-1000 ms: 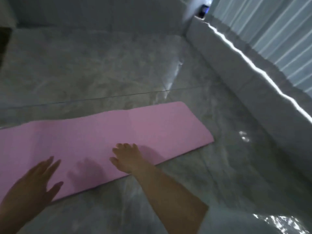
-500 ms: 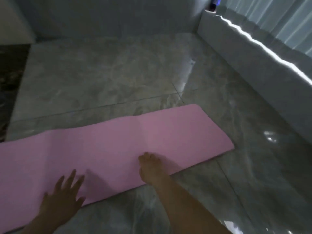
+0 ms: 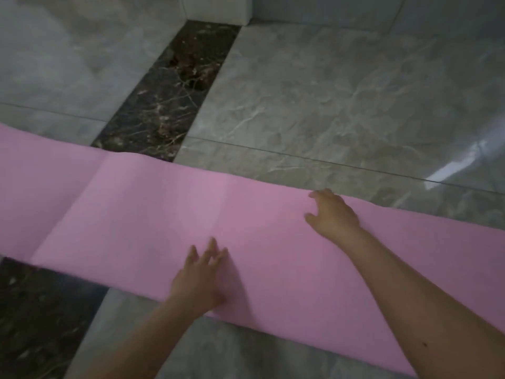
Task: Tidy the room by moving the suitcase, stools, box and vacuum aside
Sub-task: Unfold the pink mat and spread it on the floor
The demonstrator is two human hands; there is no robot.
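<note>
We look down on a grey marble floor [image 3: 341, 91] crossed by a dark marble strip [image 3: 169, 99], and over both lies a long pink mat [image 3: 131, 214], its long axis running left to right across our view and dipping toward the right. None of the task's own things, the suitcase, stools, box or vacuum, is in sight, so we cannot tell which way they lie from our hands. Our left hand [image 3: 199, 280] rests flat on the mat by its near edge, fingers spread and straight. Our right hand [image 3: 332, 214] reaches further, to the far edge, fingers loosely bent on the surface, grasping nothing.
</note>
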